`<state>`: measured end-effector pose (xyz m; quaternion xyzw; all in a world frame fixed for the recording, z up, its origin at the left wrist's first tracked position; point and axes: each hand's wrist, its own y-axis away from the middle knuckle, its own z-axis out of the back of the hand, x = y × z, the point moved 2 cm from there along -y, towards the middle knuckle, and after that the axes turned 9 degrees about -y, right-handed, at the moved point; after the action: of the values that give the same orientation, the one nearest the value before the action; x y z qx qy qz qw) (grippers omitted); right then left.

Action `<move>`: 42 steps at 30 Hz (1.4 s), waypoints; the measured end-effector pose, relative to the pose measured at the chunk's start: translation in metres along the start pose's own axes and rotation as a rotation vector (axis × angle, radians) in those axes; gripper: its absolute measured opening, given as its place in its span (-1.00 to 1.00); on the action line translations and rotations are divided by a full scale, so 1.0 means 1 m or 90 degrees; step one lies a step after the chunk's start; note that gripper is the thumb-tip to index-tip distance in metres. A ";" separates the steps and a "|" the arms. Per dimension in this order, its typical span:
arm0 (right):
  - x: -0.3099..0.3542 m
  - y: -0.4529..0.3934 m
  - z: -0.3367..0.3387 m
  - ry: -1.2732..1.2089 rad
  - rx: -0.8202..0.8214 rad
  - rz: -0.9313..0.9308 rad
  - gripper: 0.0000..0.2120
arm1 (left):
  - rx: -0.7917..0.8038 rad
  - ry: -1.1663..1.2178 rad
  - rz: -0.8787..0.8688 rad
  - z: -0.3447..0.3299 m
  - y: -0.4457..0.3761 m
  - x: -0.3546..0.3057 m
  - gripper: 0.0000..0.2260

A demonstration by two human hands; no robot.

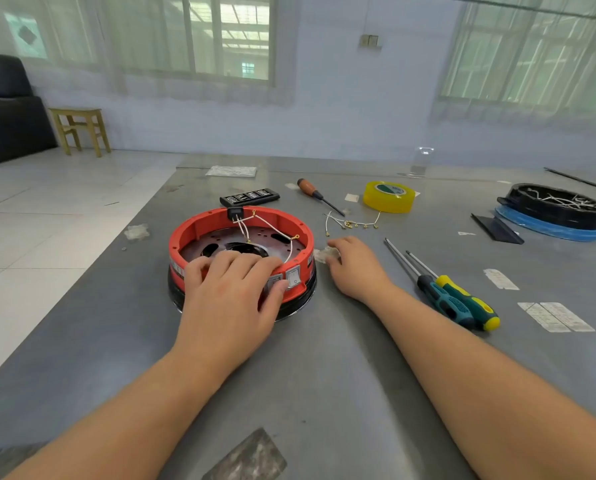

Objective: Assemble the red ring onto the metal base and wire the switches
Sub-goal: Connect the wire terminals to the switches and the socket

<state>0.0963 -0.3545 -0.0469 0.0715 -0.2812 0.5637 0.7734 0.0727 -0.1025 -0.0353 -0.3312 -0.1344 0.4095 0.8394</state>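
The red ring sits on the metal base left of the table's middle, with a black rim showing below it. White wires cross its inside from a black socket at the far wall. Two rocker switches face me on the near wall. My left hand grips the ring's near rim, fingers curled over the top and thumb against a switch. My right hand lies on the table right of the ring, fingers curled over a small clear plastic bag.
Loose white wires with brass terminals lie behind my right hand. Two screwdrivers lie to the right, a wooden-handled one and yellow tape further back. A black bit case sits behind the ring; a black and blue unit far right.
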 end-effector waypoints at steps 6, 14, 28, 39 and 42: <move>0.000 -0.055 -0.011 0.056 0.016 -0.009 -0.56 | -0.037 -0.012 -0.005 -0.008 0.000 0.007 -0.70; 0.005 -0.064 -0.018 0.069 0.061 0.005 -0.66 | -0.033 -0.015 0.022 -0.011 -0.002 0.013 -0.69; 0.015 0.047 0.006 0.100 0.127 0.195 -0.59 | 0.019 0.008 0.051 0.006 0.004 0.020 -0.65; -0.004 0.083 0.030 -0.136 -0.076 0.028 -0.81 | 0.036 0.005 0.046 0.013 0.009 0.019 -0.65; -0.001 0.070 0.030 -0.110 -0.009 -0.096 -0.87 | 0.030 -0.004 0.041 0.012 0.009 0.016 -0.65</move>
<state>0.0218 -0.3435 -0.0370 0.1353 -0.3449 0.4933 0.7870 0.0711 -0.0805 -0.0329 -0.3139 -0.1165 0.4404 0.8330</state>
